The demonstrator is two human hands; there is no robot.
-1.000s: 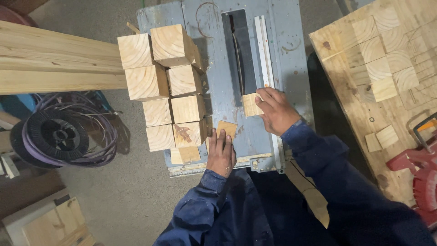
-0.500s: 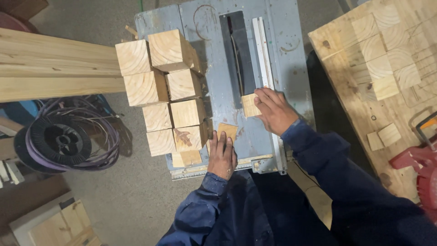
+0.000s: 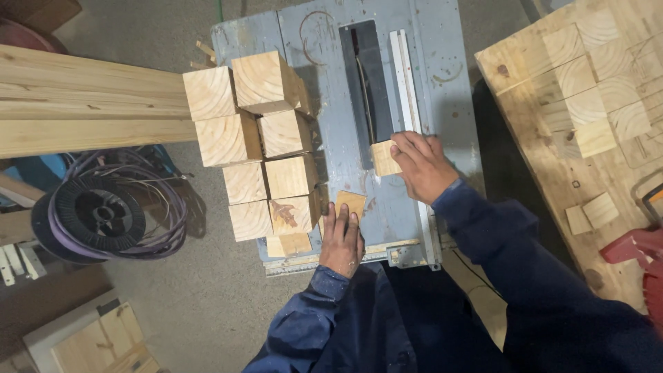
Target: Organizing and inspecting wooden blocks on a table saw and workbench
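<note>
**A:** Which step is this, would you say?

**B:** Feeding, by the look of it. The right hand (image 3: 421, 164) has its fingers closed over a small wood block (image 3: 384, 157), pressing it down on the blue-grey table saw (image 3: 442, 62) just right of the blade slot (image 3: 364, 90) and against the pale metal fence rail (image 3: 406, 83). The block sits level with the near end of the slot.

**A:** And the other hand?

**B:** The left hand (image 3: 342, 242) lies flat, fingers spread and gripping nothing, its fingertips resting on a thin square offcut (image 3: 351, 203) at the near edge of the saw top.

**A:** What does the next move call for?

**B:** I judge a straight, steady push along the fence, with the fingers kept clear of the blade line; the block is small, so there is little margin. The left hand looks well to the side of the slot.

**A:** What else is on the top?

**B:** A stack of pine cubes (image 3: 266, 148), end grain up, crowds the left side of the saw and overhangs its edge. The surface is scuffed and dusty.

**A:** And the room?

**B:** A bare concrete floor (image 3: 173, 304). Long planks (image 3: 83, 103) lie to the left, with a coil of purple cable (image 3: 97, 215) on a reel below them. To the right stands a plywood bench (image 3: 539, 124) bearing more cut squares, and a red tool (image 3: 639, 252) shows at its near corner.
</note>
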